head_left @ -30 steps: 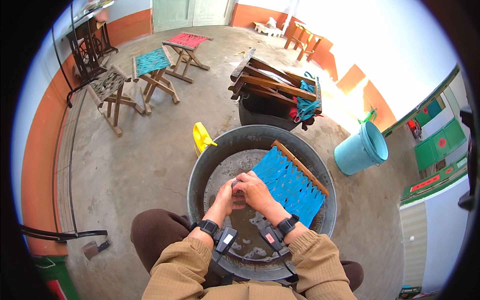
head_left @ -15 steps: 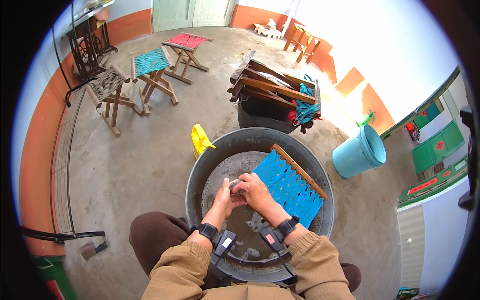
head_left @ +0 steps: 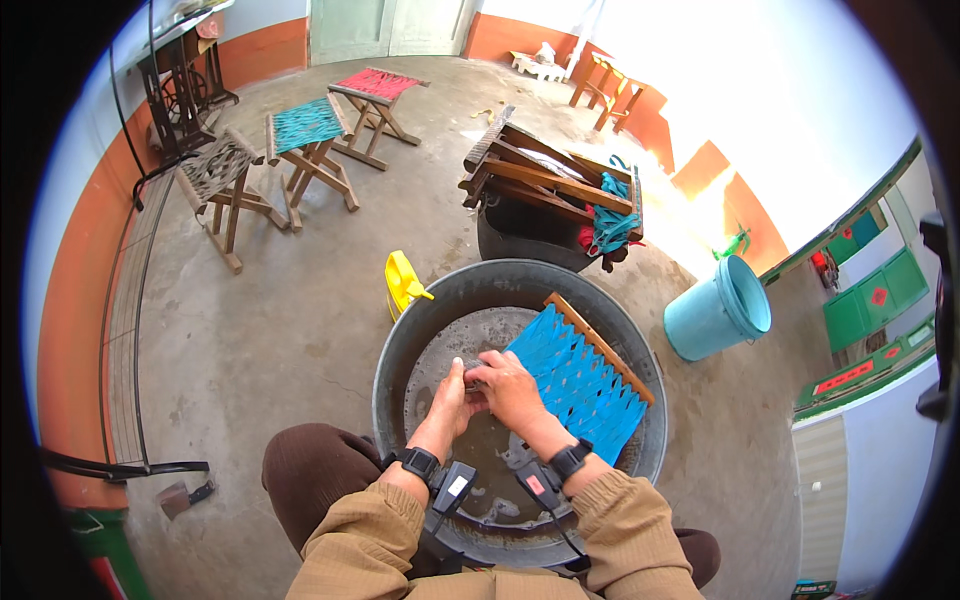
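Over the round metal tub (head_left: 650,350), my two hands meet around a small greyish, rough-textured wad (head_left: 473,374), mostly hidden by the fingers; it looks like a scouring pad. My left hand (head_left: 452,402) cups it from the left, thumb up. From the right, my right hand (head_left: 508,388) closes its bent fingers over it. Just right of my hands, a folding stool's woven blue seat (head_left: 575,370) leans in the tub, with a wooden bar (head_left: 600,345) along its upper edge. Shallow murky water (head_left: 490,480) with some foam lies in the tub.
A yellow bottle (head_left: 402,280) stands at the tub's far left rim, a blue bucket (head_left: 705,320) to the right. Beyond the tub, wooden stools (head_left: 550,180) are piled on a dark container (head_left: 530,240). Folding stools (head_left: 305,125) stand far left; a cleaver (head_left: 185,498) lies near left.
My fingers have shifted slightly around the grey wad, which shows less now. The whole view has moved a little; the stool and tub stay in place.
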